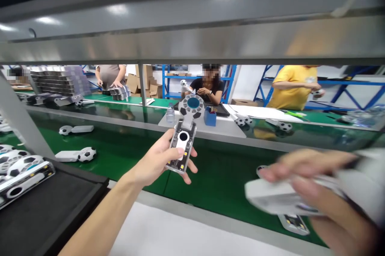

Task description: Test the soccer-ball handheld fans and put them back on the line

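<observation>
My left hand is closed around a football-headed handheld device, its thumb pressing on the front. This device has a black-and-white round head with a blue centre and a clear-covered body with a dark round spot and small yellow parts. At the lower right, my right hand grips a white handheld device, smeared by motion; its far end is hidden behind the fingers. Below that hand, part of another device shows over the green belt.
A black tray with several football-headed devices stands at left. More devices lie on the belt. A metal beam crosses above. Opposite, co-workers sit or stand near a blue box and a bottle.
</observation>
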The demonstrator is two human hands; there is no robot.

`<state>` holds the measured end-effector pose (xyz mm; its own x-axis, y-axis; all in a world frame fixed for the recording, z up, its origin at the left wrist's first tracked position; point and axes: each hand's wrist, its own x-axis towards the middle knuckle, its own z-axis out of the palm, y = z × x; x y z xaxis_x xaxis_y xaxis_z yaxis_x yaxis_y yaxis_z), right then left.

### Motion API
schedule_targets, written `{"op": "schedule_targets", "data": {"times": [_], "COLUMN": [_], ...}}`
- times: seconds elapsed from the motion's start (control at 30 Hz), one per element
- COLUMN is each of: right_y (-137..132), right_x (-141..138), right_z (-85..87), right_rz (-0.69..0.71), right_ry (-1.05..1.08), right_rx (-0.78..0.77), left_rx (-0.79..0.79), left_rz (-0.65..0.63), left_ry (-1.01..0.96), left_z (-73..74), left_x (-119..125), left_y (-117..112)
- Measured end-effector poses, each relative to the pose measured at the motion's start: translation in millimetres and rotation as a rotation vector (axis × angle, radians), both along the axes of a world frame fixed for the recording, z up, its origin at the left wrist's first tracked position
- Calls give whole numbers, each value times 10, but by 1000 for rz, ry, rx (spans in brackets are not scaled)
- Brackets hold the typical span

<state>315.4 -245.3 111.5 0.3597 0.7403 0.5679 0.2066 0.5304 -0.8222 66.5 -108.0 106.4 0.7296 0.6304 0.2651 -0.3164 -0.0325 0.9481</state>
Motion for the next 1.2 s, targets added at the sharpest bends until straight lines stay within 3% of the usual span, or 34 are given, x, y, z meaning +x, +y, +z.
{"op": "schedule_targets", "data": {"times": [0.1,0.17,0.4,0.53,0.63,0.7,0.8,0.87,0.97,1.07,1.2], "right_y": [334,556,954,960,913,861,728,598,381,221,140], "right_x": [-73,-79,13,64,86,81,10,-90,-285,-444,-501], "right_z": [-103,-281,-898,-1031,-977,-847,-556,-365,-169,-85,-52], "right_rz": [-49,-96,-58,-151,-220,-252,-238,-120,170,351,302], "right_ry": [68,-30,-355,-628,-757,-774,-710,-583,-250,-60,-77], "right_rx": [-324,-524,-752,-1015,-1120,-1072,-835,-632,-380,-340,-347], "left_rx": [46,61,15,-14,-36,-46,-56,-65,-91,-121,-130], "left_rz": [17,13,-91,-119,-143,-144,-140,-151,-195,-271,-313], "left_ry": [-56,-86,-153,-131,-129,-143,-139,-125,-113,-77,-20], "left_z": [3,-1,-23,-51,-81,-106,-143,-163,-181,-187,-174], "left_x": [29,49,147,186,213,239,279,300,326,349,357], "left_y": [-81,-126,-242,-274,-289,-300,-327,-353,-401,-449,-505]}}
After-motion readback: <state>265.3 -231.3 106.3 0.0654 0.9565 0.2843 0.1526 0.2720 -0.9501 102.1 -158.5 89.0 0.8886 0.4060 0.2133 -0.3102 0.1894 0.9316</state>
